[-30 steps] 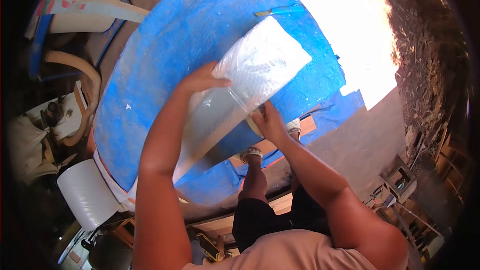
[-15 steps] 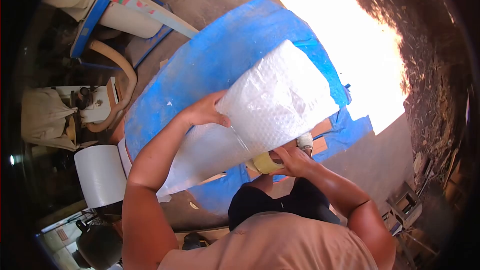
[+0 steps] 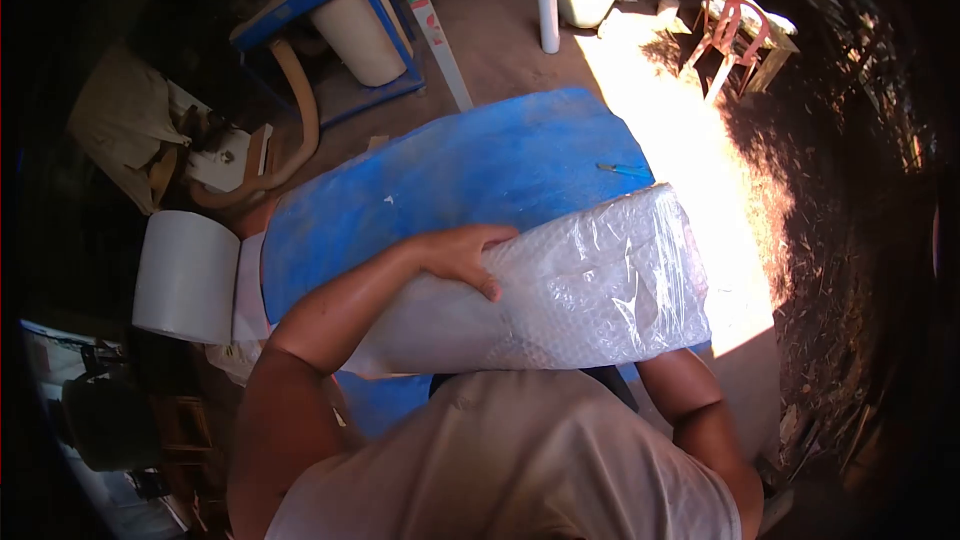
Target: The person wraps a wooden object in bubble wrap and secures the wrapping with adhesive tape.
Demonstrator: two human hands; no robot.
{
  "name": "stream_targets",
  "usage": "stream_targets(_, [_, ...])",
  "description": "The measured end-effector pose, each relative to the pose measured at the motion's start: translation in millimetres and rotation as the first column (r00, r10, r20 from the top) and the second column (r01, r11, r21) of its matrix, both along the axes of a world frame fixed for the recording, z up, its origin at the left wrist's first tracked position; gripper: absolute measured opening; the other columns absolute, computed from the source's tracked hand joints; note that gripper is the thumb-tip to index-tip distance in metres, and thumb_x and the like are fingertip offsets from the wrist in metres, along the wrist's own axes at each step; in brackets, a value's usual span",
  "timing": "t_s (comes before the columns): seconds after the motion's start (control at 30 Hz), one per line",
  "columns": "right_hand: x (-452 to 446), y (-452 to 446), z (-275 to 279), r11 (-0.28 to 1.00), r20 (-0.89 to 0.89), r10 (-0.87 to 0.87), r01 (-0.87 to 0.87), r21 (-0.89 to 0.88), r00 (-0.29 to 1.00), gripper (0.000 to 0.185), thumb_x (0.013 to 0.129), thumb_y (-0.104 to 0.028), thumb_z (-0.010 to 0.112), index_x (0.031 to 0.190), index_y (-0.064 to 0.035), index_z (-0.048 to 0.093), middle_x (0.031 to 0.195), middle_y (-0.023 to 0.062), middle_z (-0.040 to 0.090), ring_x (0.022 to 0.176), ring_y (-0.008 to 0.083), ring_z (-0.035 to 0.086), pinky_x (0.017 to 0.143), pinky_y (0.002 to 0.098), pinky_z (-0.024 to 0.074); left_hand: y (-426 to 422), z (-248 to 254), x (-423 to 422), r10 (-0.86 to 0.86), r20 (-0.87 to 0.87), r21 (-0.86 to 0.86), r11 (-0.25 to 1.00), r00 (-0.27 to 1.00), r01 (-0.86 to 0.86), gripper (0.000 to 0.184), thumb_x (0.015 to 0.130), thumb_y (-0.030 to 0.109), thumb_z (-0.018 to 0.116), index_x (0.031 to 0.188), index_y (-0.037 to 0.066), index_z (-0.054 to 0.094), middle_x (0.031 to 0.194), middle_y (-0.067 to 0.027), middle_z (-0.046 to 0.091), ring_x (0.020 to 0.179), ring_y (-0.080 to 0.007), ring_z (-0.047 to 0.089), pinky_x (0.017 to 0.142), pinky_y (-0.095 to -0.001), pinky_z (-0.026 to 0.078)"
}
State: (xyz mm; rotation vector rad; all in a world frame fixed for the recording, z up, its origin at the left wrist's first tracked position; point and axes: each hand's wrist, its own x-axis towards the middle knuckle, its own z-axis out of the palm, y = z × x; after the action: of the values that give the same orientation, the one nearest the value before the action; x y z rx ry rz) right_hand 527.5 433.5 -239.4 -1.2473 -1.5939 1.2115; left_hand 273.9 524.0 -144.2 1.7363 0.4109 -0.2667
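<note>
- Clear bubble-wrapped long package (image 3: 610, 285) slants across the centre and right of the frame, lying over the near side of the table; its wrap shines and creases at the right end.
- Left hand (image 3: 465, 255) spreads over the package at the centre, thumb and fingers wide apart against the wrapped surface.
- The right hand is hidden behind the package's near edge, so I cannot tell its grip; only the right forearm (image 3: 690, 390) shows at lower right.
- A slim blue-handled tool (image 3: 625, 170) lies just beyond the package's far corner, right of centre.
- A small white scrap (image 3: 389, 200) sits left of centre, well apart from the tool.
- A thick white roll of sheet material (image 3: 187, 275) stands at the left, beside the table's end.
- The table (image 3: 450, 160) has a worn blue covering.
- At upper left are a blue metal frame with a beige cylindrical bag (image 3: 360, 35), a tan flexible hose (image 3: 300, 110) and a pale post with red and green marks (image 3: 425, 20).
- At the top, a white upright cylinder (image 3: 547, 17) stands on the brown floor (image 3: 500, 55) near a pale rounded tub (image 3: 588, 2).
- A red plastic chair (image 3: 733, 25) stands at upper right; glaring sunlight whitens the ground below it.
</note>
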Motion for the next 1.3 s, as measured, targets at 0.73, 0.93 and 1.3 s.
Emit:
stream_targets(0.73, [-45.9,66.4,85.8,0.655,-0.508,0.198,-0.499,-0.568,0.838,0.046,0.095,-0.034,0.059,0.126,-0.0019,0.047,0.116,0.0108,0.061,0.108,0.0196,0.059,0.092,0.0331,0.0467,-57.7,1.0,-6.9,0.155,0.118,0.078,0.983,0.981,-0.165,0.084,0.060,0.056,0.084,0.120,0.003,0.060,0.109,-0.0144,0.065,0.104,-0.0239,0.062,0.086,-0.0357,0.048])
stream_targets(0.93, [-53.7,80.9,80.5,0.638,-0.522,0.143,-0.481,-0.601,0.841,0.031,0.094,-0.029,0.062,0.112,-0.0067,0.052,0.105,0.0051,0.062,0.095,0.0138,0.060,0.084,0.0280,0.0487,-94.2,-14.5,-6.8,0.297,0.260,0.207,0.912,0.919,-0.354,0.053,0.067,0.038,0.086,0.102,0.004,0.065,0.076,-0.0084,0.065,0.073,-0.0146,0.061,0.068,-0.0303,0.048])
stream_targets(1.3, [-90.8,66.3,-60.9,0.927,-0.602,0.039,-0.254,-0.276,0.797,0.041,0.095,-0.017,0.058,0.133,-0.0068,0.045,0.117,0.0038,0.059,0.106,0.0144,0.059,0.083,0.0274,0.0502,-154.1,-210.6,8.2,0.374,0.304,-0.062,0.926,0.876,-0.374,0.033,0.088,0.037,0.066,0.089,0.004,0.066,0.081,-0.0099,0.065,0.072,-0.0165,0.058,0.070,-0.0327,0.046])
